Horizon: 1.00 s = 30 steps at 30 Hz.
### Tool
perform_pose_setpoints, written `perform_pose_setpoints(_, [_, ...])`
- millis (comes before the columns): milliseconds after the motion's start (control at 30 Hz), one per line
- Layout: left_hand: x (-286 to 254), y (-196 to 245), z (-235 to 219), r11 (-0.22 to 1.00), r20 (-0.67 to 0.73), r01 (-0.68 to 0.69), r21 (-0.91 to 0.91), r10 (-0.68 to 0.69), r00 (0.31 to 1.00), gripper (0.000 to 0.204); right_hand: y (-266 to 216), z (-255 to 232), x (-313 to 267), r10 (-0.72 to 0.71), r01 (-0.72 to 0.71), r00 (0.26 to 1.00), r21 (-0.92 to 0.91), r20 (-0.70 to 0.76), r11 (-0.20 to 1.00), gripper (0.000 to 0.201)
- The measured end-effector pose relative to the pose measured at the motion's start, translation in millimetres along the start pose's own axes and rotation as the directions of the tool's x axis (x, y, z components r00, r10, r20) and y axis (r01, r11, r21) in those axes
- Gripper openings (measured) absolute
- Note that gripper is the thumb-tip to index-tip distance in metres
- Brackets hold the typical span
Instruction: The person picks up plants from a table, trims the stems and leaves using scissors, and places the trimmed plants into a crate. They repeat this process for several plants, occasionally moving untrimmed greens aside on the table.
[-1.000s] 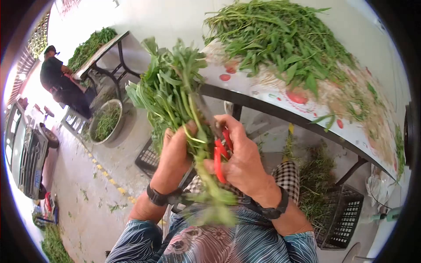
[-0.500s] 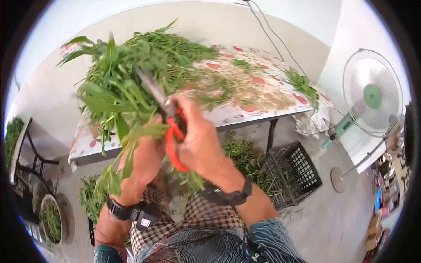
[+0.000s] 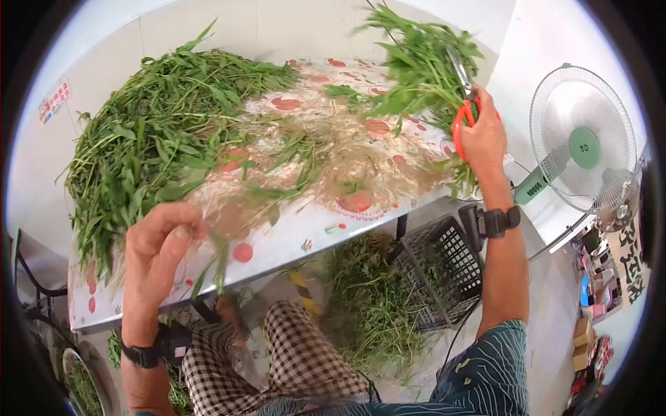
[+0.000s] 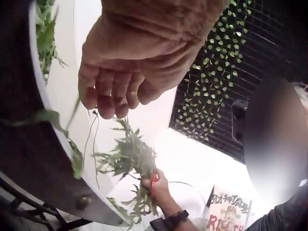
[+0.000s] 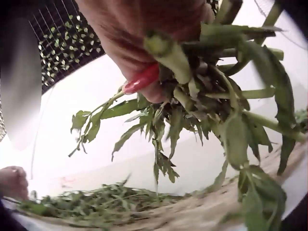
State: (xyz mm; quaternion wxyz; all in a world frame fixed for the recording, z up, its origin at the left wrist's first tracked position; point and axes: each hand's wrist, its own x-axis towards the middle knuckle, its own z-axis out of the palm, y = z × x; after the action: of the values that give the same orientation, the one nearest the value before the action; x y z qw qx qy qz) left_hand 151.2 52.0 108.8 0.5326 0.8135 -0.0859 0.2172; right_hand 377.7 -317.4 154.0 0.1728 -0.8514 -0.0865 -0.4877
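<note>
Swung rightward: right hand (image 3: 484, 139), one bunch (image 3: 417, 73), one pair of scissors (image 3: 463, 80).

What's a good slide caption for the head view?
Right hand grips red-handled scissors and leafy stems; left hand near greens heaped on a table.

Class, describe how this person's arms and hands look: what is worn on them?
The left hand and right hand are bare, without gloves. Each wrist carries a black strap with a dark boxy unit. The right sleeve is dark blue-green with thin pale curving lines and leaves the forearm bare.
</note>
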Motion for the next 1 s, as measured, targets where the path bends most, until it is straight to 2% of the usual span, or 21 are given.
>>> perform_pose_setpoints(67, [2, -9, 1, 0.995, 0.017, 0.039, 0.092, -0.041, 0.999, 0.021, 31, 19, 13, 0.090, -0.085, 0.995, -0.138, 0.031, 0.987, 0.045])
perform_pose_setpoints(133, [4, -22, 1, 0.978, 0.036, 0.107, 0.177, -0.115, 0.993, 0.018, 66, 40, 25, 0.165, -0.122, 0.977, -0.277, 0.137, 0.953, 0.046])
perform_pose_setpoints(167, [6, -20, 5, 0.936, 0.077, 0.018, 0.351, -0.048, 0.996, 0.017, 78, 50, 28, 0.209, -0.132, 0.957, -0.338, 0.203, 0.932, 0.046])
perform_pose_setpoints(200, [9, -19, 9, 0.921, 0.117, -0.058, 0.384, 0.014, 0.993, 0.016, 90, 59, 28, 0.256, -0.136, 0.929, -0.398, 0.267, 0.907, 0.046])
perform_pose_setpoints(267, [14, -17, 15, 0.871, 0.198, -0.213, 0.442, 0.137, 0.971, 0.015, 127, 84, 17, 0.257, -0.095, 0.907, -0.433, 0.333, 0.896, 0.047])
perform_pose_setpoints(300, [14, -17, 18, 0.881, 0.172, -0.185, 0.436, 0.120, 0.978, 0.017, 130, 89, 13, 0.259, -0.078, 0.896, -0.447, 0.362, 0.891, 0.048])
perform_pose_setpoints(400, [14, -19, 18, 0.874, 0.174, -0.186, 0.450, 0.118, 0.978, 0.019, 136, 93, 7, 0.307, -0.146, 0.875, -0.400, 0.375, 0.905, 0.047])
perform_pose_setpoints(500, [13, -19, 20, 0.875, 0.169, -0.177, 0.450, 0.112, 0.979, 0.017, 145, 88, 11, 0.294, -0.178, 0.902, -0.346, 0.317, 0.921, 0.047])
perform_pose_setpoints(600, [13, -12, 22, 0.869, 0.159, -0.171, 0.464, 0.108, 0.981, 0.015, 136, 68, 13, 0.342, -0.275, 0.915, -0.292, 0.212, 0.916, 0.046])
perform_pose_setpoints(700, [11, -14, 19, 0.866, 0.164, -0.202, 0.457, 0.141, 0.976, 0.016, 137, 51, 14, 0.281, -0.256, 0.957, -0.246, 0.075, 0.935, 0.045])
perform_pose_setpoints(733, [10, -16, 18, 0.869, 0.180, -0.219, 0.443, 0.153, 0.972, 0.017, 146, 49, 17, 0.197, -0.191, 0.980, -0.251, -0.002, 0.949, 0.043])
perform_pose_setpoints(800, [11, -18, 16, 0.870, 0.192, -0.230, 0.436, 0.160, 0.968, 0.018, 150, 49, 22, 0.115, -0.123, 0.991, -0.121, -0.070, 0.985, 0.040])
perform_pose_setpoints(867, [9, -25, 11, 0.864, 0.213, -0.249, 0.438, 0.169, 0.962, 0.018, 133, 50, 28, 0.095, -0.087, 0.994, 0.122, -0.061, 0.989, 0.037])
perform_pose_setpoints(900, [7, -24, 8, 0.878, 0.216, -0.264, 0.400, 0.190, 0.958, 0.017, 104, 44, 27, 0.187, -0.186, 0.982, 0.267, 0.020, 0.946, 0.043])
perform_pose_setpoints(1000, [-3, -28, -2, 0.867, 0.194, -0.298, 0.400, 0.238, 0.952, 0.017, 37, 47, 31, 0.189, -0.299, 0.951, 0.564, 0.246, 0.770, 0.044])
